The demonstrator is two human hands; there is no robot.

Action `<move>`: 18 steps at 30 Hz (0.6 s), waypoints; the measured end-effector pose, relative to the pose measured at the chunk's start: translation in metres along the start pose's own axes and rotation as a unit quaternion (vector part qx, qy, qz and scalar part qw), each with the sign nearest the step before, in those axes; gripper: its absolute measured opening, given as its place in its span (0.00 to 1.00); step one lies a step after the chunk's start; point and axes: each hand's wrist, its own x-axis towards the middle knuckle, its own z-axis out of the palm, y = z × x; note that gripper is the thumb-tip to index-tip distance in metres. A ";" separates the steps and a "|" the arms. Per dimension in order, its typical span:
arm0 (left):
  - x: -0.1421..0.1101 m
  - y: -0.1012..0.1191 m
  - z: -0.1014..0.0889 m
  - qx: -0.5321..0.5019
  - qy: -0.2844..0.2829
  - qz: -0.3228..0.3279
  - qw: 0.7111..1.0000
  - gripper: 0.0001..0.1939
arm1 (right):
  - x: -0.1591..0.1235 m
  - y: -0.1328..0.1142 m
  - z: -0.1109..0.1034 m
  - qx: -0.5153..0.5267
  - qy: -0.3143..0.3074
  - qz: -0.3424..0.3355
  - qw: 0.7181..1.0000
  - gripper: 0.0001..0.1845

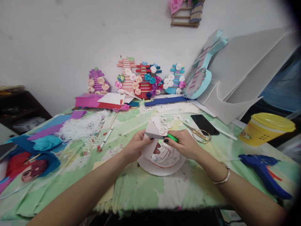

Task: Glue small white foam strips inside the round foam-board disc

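My left hand (139,142) is closed on a piece of white foam board (148,150), held up at a tilt. In my right hand (184,142) is a knife (157,136) with a green handle, its blade lying across the board. Beneath both hands sits a round white piece (162,171) with a raised ring, and small white chips lie inside it. More white scraps (180,119) are scattered just behind my hands. Gold-handled scissors (199,135) rest to the right, partly over a black phone (204,124).
A blue glue gun (261,172) and a yellow bucket (265,130) stand at the right. White yarn (81,128), a white marker (107,138) and coloured sheets lie left. Flower-decorated guitar shapes (143,80) lean on the wall, beside a large light-blue guitar shape (199,75) and grey boards (249,69).
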 end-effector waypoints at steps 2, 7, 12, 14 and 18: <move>0.000 0.000 0.001 0.012 -0.002 -0.001 1.000 0.13 | -0.001 -0.001 0.001 0.007 0.001 -0.003 1.000 0.23; 0.000 0.001 0.001 0.021 -0.007 0.003 1.000 0.13 | -0.001 -0.004 0.001 0.016 -0.001 -0.009 1.000 0.23; -0.001 0.001 0.002 0.012 -0.007 0.013 1.000 0.12 | -0.002 -0.008 0.001 0.028 -0.005 -0.011 1.000 0.23; -0.001 0.002 0.004 0.010 -0.009 0.018 1.000 0.12 | -0.002 -0.009 0.002 0.032 -0.002 -0.016 0.999 0.23; -0.003 0.002 0.009 -0.003 -0.001 0.035 0.999 0.13 | -0.002 -0.011 0.004 0.046 0.009 -0.016 0.999 0.23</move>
